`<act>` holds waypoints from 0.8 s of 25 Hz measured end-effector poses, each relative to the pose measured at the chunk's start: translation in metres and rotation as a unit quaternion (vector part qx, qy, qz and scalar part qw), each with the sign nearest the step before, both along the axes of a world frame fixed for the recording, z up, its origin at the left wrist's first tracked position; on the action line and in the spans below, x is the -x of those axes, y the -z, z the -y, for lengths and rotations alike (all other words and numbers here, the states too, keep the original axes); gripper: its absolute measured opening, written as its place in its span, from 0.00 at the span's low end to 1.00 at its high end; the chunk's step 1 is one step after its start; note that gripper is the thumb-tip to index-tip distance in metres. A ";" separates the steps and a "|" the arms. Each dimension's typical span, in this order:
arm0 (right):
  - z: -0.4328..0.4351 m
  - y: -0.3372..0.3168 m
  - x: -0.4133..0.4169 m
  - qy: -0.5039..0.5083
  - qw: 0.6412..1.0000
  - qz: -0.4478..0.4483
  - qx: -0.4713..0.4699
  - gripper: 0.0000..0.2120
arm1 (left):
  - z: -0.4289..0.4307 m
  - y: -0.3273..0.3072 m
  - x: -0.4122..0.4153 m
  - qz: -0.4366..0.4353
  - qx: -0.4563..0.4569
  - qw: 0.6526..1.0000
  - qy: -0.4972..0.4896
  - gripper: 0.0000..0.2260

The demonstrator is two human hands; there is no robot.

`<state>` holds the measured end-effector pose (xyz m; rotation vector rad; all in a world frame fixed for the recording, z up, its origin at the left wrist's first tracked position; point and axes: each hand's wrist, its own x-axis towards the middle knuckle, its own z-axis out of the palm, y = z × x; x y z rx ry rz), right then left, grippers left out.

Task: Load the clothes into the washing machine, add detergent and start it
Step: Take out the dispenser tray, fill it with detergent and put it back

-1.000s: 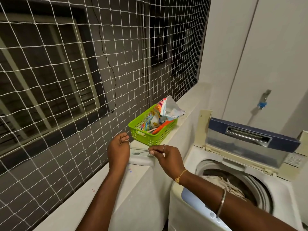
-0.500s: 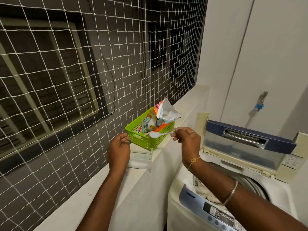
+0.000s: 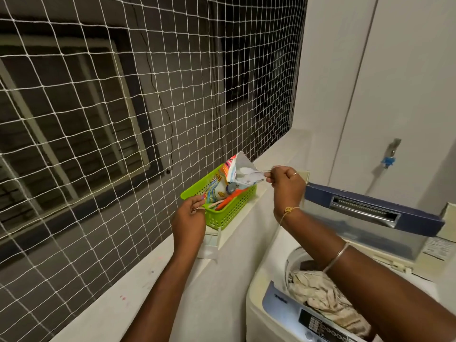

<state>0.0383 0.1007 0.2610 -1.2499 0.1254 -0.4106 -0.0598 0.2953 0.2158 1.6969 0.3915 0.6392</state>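
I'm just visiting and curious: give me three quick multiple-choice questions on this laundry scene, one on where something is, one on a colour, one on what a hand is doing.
1. Where do the clothes lie? A. on the floor B. in the washing machine C. on a chair
2. What colour is the basket? A. green B. red C. blue
3. What is the right hand doing? A. resting flat on the machine B. pinching a spoon C. hanging empty
Answers: 1 B, the clothes sit in its open top; 2 A, the basket on the ledge is bright green; 3 B, it pinches the spoon's handle, bowl at the mouth of the packet.
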 end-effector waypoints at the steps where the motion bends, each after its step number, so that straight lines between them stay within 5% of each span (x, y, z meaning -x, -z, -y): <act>1: -0.004 0.005 -0.007 -0.015 1.000 -0.011 0.012 0.07 | 0.002 -0.002 -0.001 0.004 -0.002 1.000 0.000 0.18; 7: -0.021 0.011 -0.038 -0.167 0.981 -0.070 0.074 0.08 | 0.002 -0.006 -0.010 0.007 0.006 1.000 -0.001 0.15; 14: -0.018 0.042 0.003 -0.060 0.990 0.003 0.130 0.07 | -0.023 0.006 -0.004 -0.012 -0.010 1.000 -0.016 0.15; 20: -0.042 0.107 0.072 -0.188 0.934 0.021 0.302 0.05 | -0.058 0.018 0.029 -0.135 -0.174 0.975 0.008 0.22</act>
